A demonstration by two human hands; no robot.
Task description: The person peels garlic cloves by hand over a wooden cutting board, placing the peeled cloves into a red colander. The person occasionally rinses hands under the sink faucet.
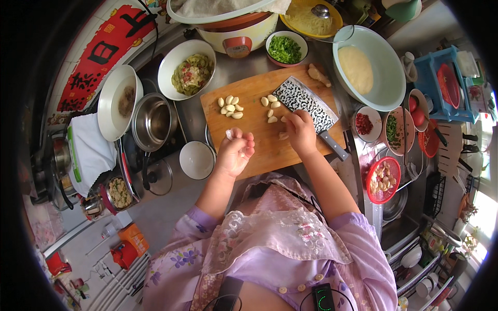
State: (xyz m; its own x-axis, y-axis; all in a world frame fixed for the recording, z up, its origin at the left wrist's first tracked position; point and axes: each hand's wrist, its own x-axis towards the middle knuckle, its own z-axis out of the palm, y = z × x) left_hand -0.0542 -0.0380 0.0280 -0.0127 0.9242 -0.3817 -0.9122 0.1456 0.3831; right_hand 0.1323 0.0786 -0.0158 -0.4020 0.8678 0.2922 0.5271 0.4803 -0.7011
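Over the left part of a wooden cutting board (249, 136), my left hand (236, 151) has curled fingers with a small whitish piece, perhaps garlic skin (230, 134), at the fingertips. My right hand (301, 132) is above the board's right part, fingertips down by a garlic clove (284, 119); whether it grips the clove is unclear. One group of peeled garlic cloves (230, 107) lies at the board's upper left, another group (271, 102) near its middle. A patterned cleaver (307, 105) lies on the right, its black handle past the edge. Ginger root (319, 75) rests at the upper right corner.
A white bowl (197, 160) stands left of the board. Beyond it are a bowl of chopped greens (285, 49) and a rice cooker (237, 37). To the right are a large basin with dough (355, 70) and a red basket of garlic (383, 180); a steel pot (151, 121) is left.
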